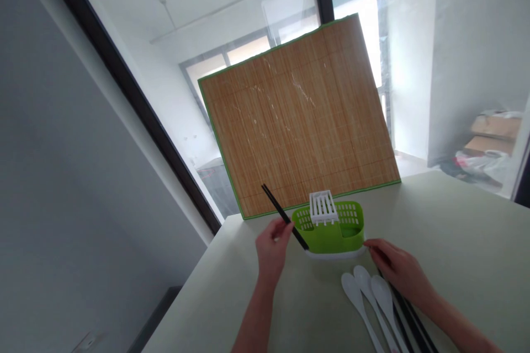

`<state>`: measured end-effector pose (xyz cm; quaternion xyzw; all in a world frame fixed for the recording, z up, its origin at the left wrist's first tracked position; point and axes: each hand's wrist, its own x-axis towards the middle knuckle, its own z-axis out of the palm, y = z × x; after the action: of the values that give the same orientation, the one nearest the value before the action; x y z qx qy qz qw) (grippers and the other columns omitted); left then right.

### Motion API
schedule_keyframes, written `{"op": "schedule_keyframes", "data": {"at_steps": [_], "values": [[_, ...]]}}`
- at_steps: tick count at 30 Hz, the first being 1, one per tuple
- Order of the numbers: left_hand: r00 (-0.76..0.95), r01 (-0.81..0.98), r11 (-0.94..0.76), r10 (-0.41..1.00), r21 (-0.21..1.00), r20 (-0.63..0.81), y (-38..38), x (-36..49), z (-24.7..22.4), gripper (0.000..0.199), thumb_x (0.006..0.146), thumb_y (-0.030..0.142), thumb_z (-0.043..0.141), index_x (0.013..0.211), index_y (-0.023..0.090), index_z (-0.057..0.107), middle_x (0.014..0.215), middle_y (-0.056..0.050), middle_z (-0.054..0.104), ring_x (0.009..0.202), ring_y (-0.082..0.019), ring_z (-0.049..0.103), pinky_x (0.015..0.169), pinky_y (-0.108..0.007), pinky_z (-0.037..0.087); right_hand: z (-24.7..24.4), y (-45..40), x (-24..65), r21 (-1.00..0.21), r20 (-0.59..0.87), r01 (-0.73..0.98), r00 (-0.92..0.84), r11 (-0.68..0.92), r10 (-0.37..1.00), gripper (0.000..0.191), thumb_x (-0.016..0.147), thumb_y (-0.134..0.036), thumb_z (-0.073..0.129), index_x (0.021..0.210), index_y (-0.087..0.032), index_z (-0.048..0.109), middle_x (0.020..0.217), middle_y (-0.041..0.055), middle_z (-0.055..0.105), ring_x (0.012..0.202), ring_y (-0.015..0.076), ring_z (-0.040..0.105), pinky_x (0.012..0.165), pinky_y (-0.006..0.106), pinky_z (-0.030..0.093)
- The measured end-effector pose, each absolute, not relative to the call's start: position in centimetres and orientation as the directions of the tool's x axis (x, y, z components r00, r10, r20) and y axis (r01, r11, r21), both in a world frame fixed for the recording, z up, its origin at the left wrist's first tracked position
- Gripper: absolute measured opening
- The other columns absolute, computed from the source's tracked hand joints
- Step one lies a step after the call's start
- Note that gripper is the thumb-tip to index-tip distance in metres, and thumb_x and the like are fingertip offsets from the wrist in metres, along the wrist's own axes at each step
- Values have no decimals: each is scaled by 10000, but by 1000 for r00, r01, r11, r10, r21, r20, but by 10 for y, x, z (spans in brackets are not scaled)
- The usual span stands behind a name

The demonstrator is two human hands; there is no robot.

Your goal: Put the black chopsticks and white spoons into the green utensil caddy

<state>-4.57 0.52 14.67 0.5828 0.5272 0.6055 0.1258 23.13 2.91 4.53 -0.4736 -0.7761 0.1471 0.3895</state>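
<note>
My left hand pinches a pair of black chopsticks, held at a slant with their lower ends beside the front left of a green cutlery basket. The basket stands on a white base, and a white slotted rack sits across its back rim. My right hand is closed, its fingertips at the basket's right lower edge; what they grip, if anything, is hidden. Under that hand lie more black chopsticks. Beside them are three white spoons, bowls toward the basket.
All of this rests on a pale table. Behind the basket, a bamboo mat with green edging leans against a glass wall. A grey wall rises on the left. Cardboard boxes lie beyond the glass at right.
</note>
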Motion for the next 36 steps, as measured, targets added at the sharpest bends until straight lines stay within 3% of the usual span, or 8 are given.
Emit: {"op": "schedule_keyframes", "data": {"at_steps": [3,8,12,16,24,30,36], "values": [[-305,534,-404,727,742,616,58,-58,179,287,739,354,646,913,126,661,847,-56,704,769,-162,662,737,-299,535,22,32,244,-568,469,688,-181,452,865,266,910,-336,336,1020,-247,562,1016,23,670,835,175,641,723,290,468],[-161,782,-122,908,611,386,121,-50,168,224,763,305,616,908,143,669,840,-49,704,747,-130,651,661,-221,489,1,31,258,-493,521,745,-161,450,838,246,896,-379,369,1026,-282,555,999,-12,685,811,166,664,657,265,487],[-112,841,-56,955,538,275,135,-39,138,117,697,230,649,761,143,695,731,-31,698,683,-132,635,593,-197,441,-1,36,261,-451,538,762,-185,466,823,226,902,-348,368,1024,-285,547,999,-20,686,812,155,668,644,251,493],[-110,888,15,977,459,181,135,-31,124,144,676,141,603,774,143,709,721,-37,694,700,-145,632,594,-195,421,0,38,259,-422,541,772,-206,475,815,227,911,-318,351,1019,-282,547,1017,-13,681,840,156,663,673,258,497],[-123,918,95,991,385,49,153,-24,121,151,698,145,591,767,116,722,738,-102,703,739,-173,643,635,-210,448,-2,37,259,-396,525,786,-231,475,819,228,912,-311,353,1018,-274,551,1023,-5,677,842,159,660,677,270,493],[-74,930,64,997,361,14,157,-23,122,142,652,109,633,758,88,725,716,-121,702,708,-180,650,615,-212,459,-1,37,260,-420,501,792,-204,443,841,231,905,-320,354,1016,-284,554,1020,-14,679,837,157,661,659,255,483],[-70,949,34,992,313,105,146,-21,132,131,682,124,612,744,93,723,786,-163,702,774,-215,659,669,-255,474,4,38,260,-461,391,833,-119,306,913,263,896,-347,334,1028,-296,556,941,-21,693,752,171,663,604,266,449]]}}
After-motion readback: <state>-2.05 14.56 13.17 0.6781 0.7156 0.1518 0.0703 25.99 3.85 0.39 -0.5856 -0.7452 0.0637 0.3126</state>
